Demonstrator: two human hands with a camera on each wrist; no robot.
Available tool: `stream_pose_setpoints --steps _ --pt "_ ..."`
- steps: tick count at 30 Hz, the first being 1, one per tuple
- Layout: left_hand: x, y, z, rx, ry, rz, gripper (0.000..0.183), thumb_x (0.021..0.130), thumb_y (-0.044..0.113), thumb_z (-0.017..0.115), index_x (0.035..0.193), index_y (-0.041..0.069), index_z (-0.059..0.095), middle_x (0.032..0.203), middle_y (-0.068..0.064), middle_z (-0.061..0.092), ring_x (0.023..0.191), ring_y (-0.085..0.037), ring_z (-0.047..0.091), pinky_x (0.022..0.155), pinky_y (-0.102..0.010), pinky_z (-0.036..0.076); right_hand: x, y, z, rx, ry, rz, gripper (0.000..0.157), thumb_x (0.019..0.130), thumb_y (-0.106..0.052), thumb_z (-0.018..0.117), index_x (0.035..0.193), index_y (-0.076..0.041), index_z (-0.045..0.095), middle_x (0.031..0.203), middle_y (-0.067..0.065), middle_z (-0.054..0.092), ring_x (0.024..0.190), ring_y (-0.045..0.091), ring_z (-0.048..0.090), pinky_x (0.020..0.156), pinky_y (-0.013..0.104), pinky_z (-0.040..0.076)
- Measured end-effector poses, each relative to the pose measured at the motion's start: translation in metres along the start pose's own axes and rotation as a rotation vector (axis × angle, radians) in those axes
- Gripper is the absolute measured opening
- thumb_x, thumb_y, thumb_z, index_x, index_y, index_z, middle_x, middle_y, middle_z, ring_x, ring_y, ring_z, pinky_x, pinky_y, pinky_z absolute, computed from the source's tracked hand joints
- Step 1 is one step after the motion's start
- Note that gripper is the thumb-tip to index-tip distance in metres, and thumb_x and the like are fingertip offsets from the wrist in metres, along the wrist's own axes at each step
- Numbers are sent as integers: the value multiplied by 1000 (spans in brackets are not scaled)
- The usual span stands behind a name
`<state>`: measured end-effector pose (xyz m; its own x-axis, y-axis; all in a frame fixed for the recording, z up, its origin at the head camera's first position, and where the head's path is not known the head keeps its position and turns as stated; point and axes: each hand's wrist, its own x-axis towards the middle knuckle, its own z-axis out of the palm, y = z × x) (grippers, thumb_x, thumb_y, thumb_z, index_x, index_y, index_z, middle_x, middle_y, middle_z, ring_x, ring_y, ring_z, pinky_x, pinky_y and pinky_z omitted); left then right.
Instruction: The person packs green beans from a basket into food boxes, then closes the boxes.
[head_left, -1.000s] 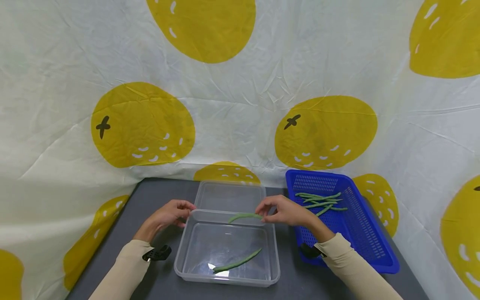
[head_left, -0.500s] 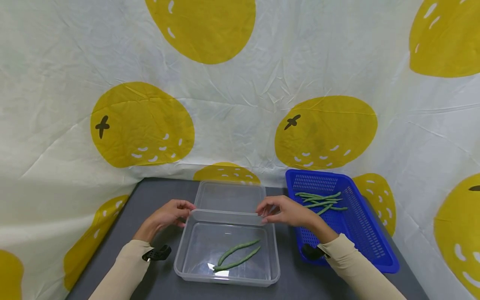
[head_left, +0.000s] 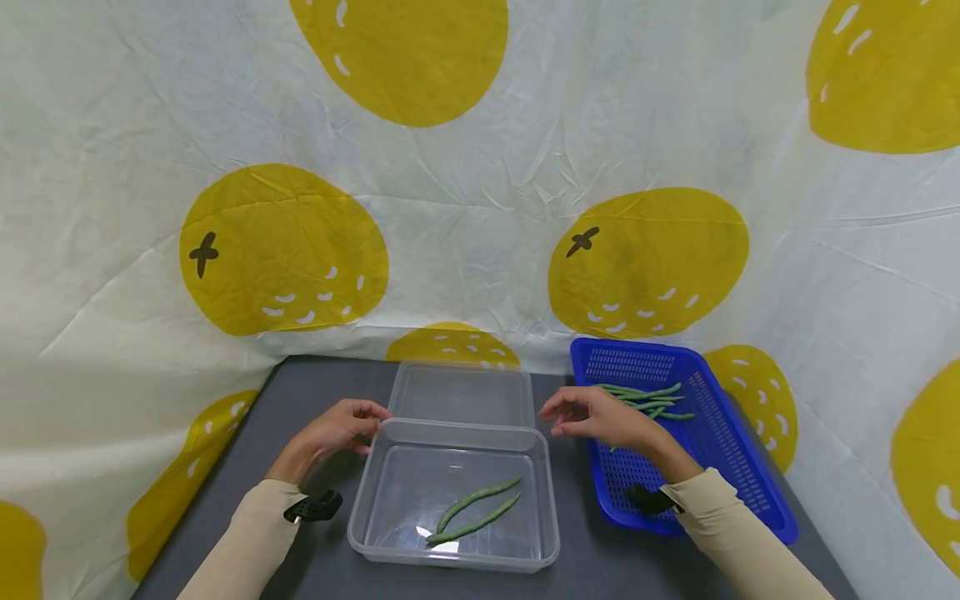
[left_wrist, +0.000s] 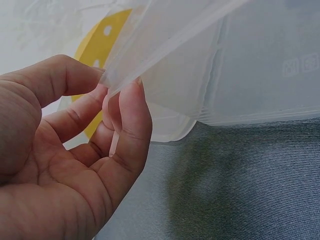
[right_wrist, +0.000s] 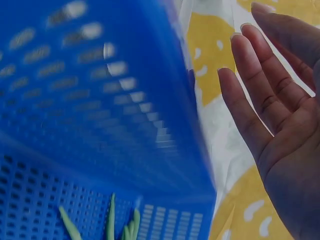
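Nearer the basket [head_left: 723, 425] now, right grip [head_left: 603, 418]

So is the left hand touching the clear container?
Touching. The left wrist view shows it: the left hand pinches the clear container by its rim, with no gap between skin and plastic.

Two beans [head_left: 478, 525] lie in the container [head_left: 405, 492], with a lid [head_left: 461, 393] behind and a basket [head_left: 723, 467] to the right.

Free room above transparent box [head_left: 408, 492], left hand [head_left: 341, 431] blocking far corner, blue basket [head_left: 708, 446] barring the right
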<state>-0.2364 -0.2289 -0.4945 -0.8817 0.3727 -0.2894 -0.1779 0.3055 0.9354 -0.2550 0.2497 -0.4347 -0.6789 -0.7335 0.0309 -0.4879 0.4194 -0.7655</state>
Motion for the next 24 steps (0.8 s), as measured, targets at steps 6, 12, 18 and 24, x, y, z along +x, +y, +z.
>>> stream_pose_setpoints --steps 6,12,18,24 --pt "1 -4 0 5 3 7 35 104 15 56 129 -9 60 120 -28 62 99 -29 65 75 -38 59 -11 11 -9 -45 69 19 25 95 -20 72 120 -19 69 110 -2 72 102 17 68 86 32 56" --pt "2 -5 0 10 15 8 34 104 15 57 128 -9 60 122 -29 61 101 -31 65 75 -39 59 -20 22 -19 -33 121 79 24 95 -21 73 118 -21 70 109 1 72 102 19 67 89 34 55" --pt "2 -2 0 14 13 4 33 104 14 57 128 -8 61 121 -29 62 100 -31 65 76 -40 59 -26 33 -28 5 139 109 24 95 -16 72 118 -17 69 109 9 72 103 26 67 89 28 55" --pt "0 0 0 15 0 11 34 104 15 56 128 -9 60 120 -27 62 99 -29 66 76 -40 59 -30 44 -35 20 137 107 26 95 -13 72 120 -8 69 112 11 72 105 34 67 92 31 55"
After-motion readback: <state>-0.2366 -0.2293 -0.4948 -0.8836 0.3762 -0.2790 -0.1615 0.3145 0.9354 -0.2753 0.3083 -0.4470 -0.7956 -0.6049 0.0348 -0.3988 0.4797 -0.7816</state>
